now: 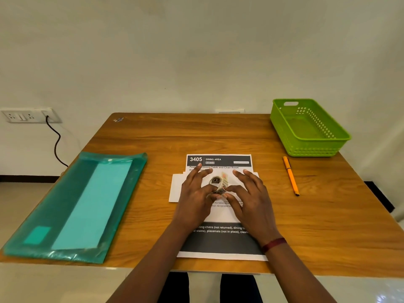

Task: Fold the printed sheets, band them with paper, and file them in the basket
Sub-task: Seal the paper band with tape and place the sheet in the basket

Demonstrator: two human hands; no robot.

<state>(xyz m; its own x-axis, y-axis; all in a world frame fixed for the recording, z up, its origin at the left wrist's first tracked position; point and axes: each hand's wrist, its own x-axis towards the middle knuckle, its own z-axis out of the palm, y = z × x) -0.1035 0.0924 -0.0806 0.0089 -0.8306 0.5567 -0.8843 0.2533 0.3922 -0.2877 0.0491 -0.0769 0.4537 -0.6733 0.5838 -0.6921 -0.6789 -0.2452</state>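
Printed sheet (220,160), dark "3405 DINING AREA" header, flat on tabletop (196,132) | I see left hand (194,199), right hand (251,201), fingers pinching paper roll (218,182)

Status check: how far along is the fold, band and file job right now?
Done: nothing that clearly shows; the green basket holds nothing visible. In hand: the left hand and right hand pinch a small roll above a white paper piece lying across the printed sheet. Left: that sheet lies flat and unbanded, so folding, banding and filing remain.
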